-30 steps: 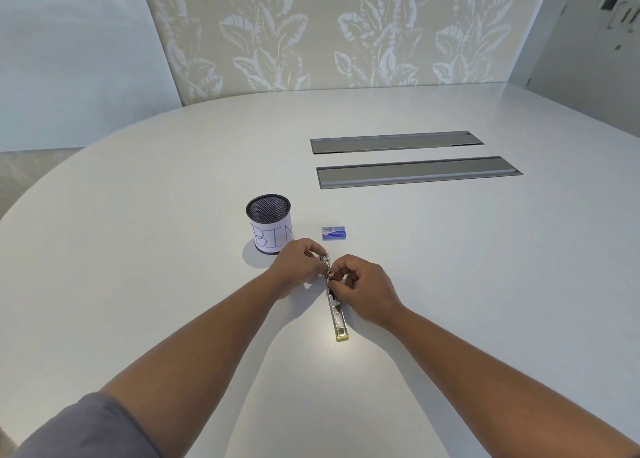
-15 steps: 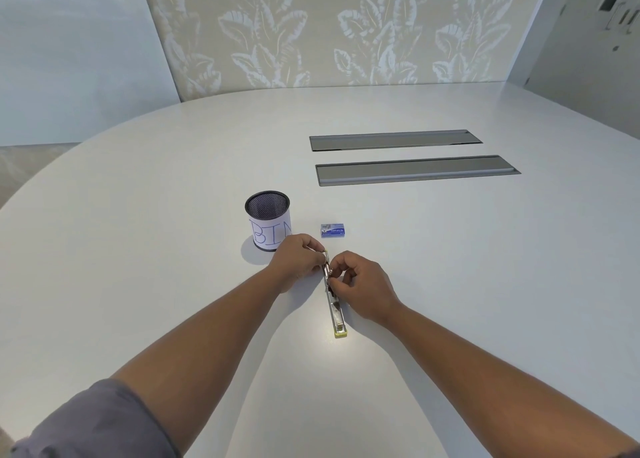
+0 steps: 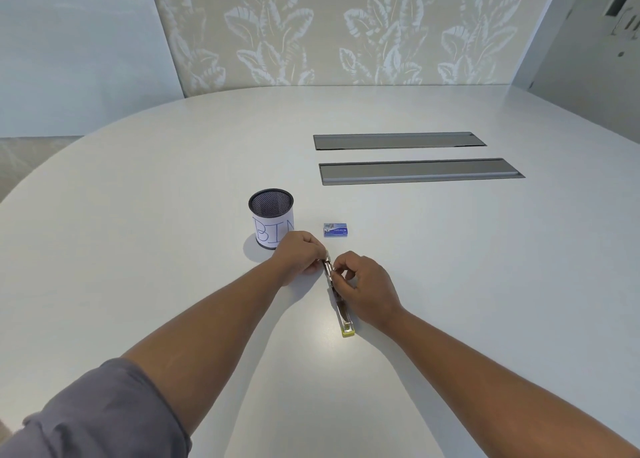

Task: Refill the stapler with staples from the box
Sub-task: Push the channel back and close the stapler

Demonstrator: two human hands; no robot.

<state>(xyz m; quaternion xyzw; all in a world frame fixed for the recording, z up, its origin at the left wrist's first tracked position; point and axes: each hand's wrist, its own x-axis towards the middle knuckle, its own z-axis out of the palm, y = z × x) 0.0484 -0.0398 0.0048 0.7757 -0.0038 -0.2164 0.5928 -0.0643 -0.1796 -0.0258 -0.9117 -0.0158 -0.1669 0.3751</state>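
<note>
Two hands work at the far end of the stapler (image 3: 341, 305), which lies opened out flat on the white counter (image 3: 450, 267), its yellow-tipped end pointing back toward the person. Left hand (image 3: 298, 255) has its grip pinched shut on the stapler's far end, steadying it; right hand (image 3: 365, 286) has its fingertips closed on the metal parts there too, though whether a strip of staples sits between them is too small to tell. Just beyond the stapler, apart from it, lies the small blue staple box (image 3: 335, 230); I cannot tell whether it is open. To the stapler's far left stands a black mesh cup (image 3: 271, 218) with a paper label reading BIN, just behind the left hand. By my judgement the stapler is opened and loading is under way or about to begin; seating the staples and closing the stapler remain.
</note>
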